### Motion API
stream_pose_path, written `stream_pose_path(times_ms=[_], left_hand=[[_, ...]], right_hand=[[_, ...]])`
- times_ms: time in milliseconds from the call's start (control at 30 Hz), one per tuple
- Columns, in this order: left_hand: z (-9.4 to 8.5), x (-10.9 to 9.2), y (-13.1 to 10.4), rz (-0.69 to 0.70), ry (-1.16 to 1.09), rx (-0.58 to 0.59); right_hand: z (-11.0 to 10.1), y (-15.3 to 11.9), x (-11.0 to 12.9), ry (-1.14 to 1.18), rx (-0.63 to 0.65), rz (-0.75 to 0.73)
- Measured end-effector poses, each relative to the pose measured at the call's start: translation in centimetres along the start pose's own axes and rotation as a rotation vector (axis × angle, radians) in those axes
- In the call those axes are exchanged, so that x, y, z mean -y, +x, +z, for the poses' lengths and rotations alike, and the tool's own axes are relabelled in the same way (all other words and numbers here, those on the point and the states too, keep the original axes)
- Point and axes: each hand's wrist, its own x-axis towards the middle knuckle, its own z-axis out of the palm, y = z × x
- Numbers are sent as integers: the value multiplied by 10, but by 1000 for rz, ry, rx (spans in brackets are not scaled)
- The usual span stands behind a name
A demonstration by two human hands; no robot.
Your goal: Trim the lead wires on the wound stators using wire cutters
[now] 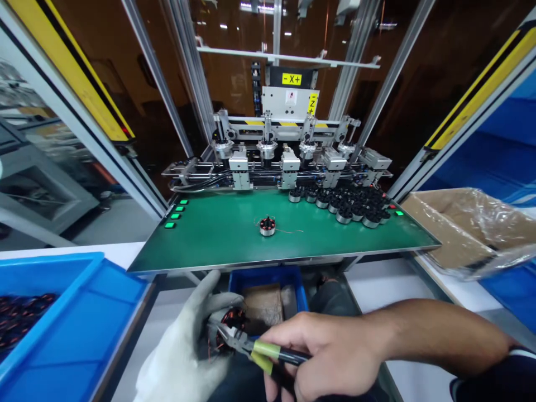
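The gloved left hand (184, 346) is cupping a copper coil (228, 329), fingers curled round it; the right hand (330, 357) is gripping cutters (251, 347), tips seemingly touching it.

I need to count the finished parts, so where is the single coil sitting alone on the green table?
The lone coil lies near the middle of the green table, left of the cluster of coils at the back right, below the machine heads.

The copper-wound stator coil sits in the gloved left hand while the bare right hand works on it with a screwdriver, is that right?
Not quite. The head view shows the bare right hand holding small cutting pliers with yellow-green handles, not a screwdriver. Their tips meet the copper-wound stator coil, which the gloved left hand does hold.
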Motion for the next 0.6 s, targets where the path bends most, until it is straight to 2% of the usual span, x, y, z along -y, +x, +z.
stream_pose_path(times_ms=[133,300,367,467,533,567,600], left_hand=[[-1,-7,-5,-40,48,35],[-10,24,3,88,140,72],[-8,33,9,94,149,80],[0,31,5,-25,196,88],[0,23,-10,-156,177,64],[-6,21,-22,-210,149,68],[-16,21,-34,-296,209,26]], right_hand=[[2,-2,3,14,-13,50],[-1,0,-4,63,-1,62],[-3,0,-8,14,9,5],[-4,-6,-10,-118,70,-223],[-11,-15,-13,-176,53,-337],[-21,-20,-17,-214,-39,-339],[-36,-23,-23,-303,-186,-335]])
